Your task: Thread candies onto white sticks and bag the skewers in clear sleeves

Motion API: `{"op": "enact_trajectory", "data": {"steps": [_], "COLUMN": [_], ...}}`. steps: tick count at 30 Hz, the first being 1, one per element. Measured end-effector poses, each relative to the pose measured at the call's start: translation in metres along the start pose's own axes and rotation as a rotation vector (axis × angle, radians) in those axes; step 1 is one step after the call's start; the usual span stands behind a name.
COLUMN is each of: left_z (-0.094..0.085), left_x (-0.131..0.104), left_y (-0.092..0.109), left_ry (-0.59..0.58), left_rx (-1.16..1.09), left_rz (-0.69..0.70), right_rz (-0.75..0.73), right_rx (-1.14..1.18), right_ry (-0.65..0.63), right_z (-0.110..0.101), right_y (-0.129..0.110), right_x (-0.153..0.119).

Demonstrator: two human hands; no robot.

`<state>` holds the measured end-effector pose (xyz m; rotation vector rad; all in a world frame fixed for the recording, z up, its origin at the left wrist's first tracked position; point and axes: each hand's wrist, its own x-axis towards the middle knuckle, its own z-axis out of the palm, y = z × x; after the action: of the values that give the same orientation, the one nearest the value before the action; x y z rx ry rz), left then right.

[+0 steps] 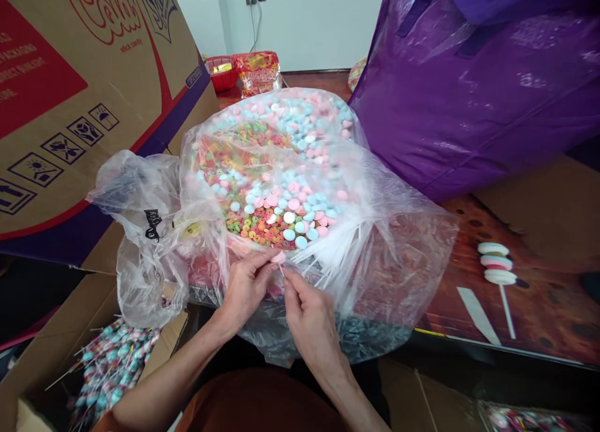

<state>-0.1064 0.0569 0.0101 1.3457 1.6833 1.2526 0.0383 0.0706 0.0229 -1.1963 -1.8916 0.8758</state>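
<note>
My left hand (248, 285) pinches a pink round candy (278, 257) at the front edge of the candy pile. Just to its right, my right hand (307, 307) grips a thin white stick (282, 271), whose upper end meets the pink candy. Whether the stick has gone into the candy cannot be made out. Behind my hands, pink, blue and white candies (300, 222) lie with small colourful candy rings (257, 229) in a large clear plastic bag (394, 257). A bundle of white sticks (337, 251) rests on the plastic right of my hands.
A printed cardboard box (117, 75) stands at left, a purple bag (469, 94) at right. An open carton (56, 332) at lower left holds many stick candies (117, 363). A stacked candy on a stick (497, 263) and a white strip (478, 313) lie on the wooden table (553, 294).
</note>
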Motion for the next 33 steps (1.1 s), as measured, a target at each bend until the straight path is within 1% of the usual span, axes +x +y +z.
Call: {"op": "enact_trajectory", "data": {"steps": [3,5,7,9,11,12,14,17,20,23,26,29,31,33], "left_z": [-0.001,-0.004,-0.009,-0.012,-0.013,-0.013,-0.013,-0.014,-0.012,-0.005,0.002,0.005,0.006,0.005], "left_x": [-0.001,0.008,0.025,0.043,0.056,0.060,0.063,0.059,0.056,0.057,0.058,0.055,0.052,0.049], "left_y": [0.009,0.015,0.018,0.017,0.014,0.012,0.008,0.006,0.008,0.012,0.014,0.015,0.015,0.014], "left_ry": [-0.082,-0.097,-0.053,-0.004,-0.002,-0.013,-0.038,-0.030,-0.060,-0.112,-0.105,-0.100,-0.098,-0.093], "left_rx": [-0.015,0.054,0.241,0.489,0.671,0.720,0.734,0.616,0.509,0.565,0.675,0.746,0.750,0.699], "left_rz": [-0.022,0.000,0.060,0.123,0.157,0.170,0.204,0.246,0.225,0.194,0.182,0.199,0.216,0.220], "right_rz": [0.070,0.111,0.140,0.161,0.173,0.176,0.179,0.163,0.152,0.153,0.142,0.136,0.130,0.119], "right_rx": [0.043,0.087,0.121,0.148,0.167,0.171,0.171,0.163,0.143,0.108,0.075,0.074,0.067,0.060], "right_ry": [0.003,-0.006,-0.013,-0.017,-0.012,-0.010,-0.010,-0.002,0.011,0.011,0.017,0.012,0.015,0.017], "right_z": [-0.002,-0.007,-0.011,-0.014,-0.014,-0.014,-0.013,-0.013,-0.015,-0.017,-0.018,-0.018,-0.018,-0.016], "right_y": [0.003,0.007,0.010,0.012,0.013,0.013,0.014,0.015,0.018,0.020,0.021,0.022,0.023,0.024], "right_x": [0.003,0.004,0.004,0.002,0.000,-0.001,-0.003,-0.003,-0.003,-0.003,-0.004,-0.006,-0.007,-0.008]}}
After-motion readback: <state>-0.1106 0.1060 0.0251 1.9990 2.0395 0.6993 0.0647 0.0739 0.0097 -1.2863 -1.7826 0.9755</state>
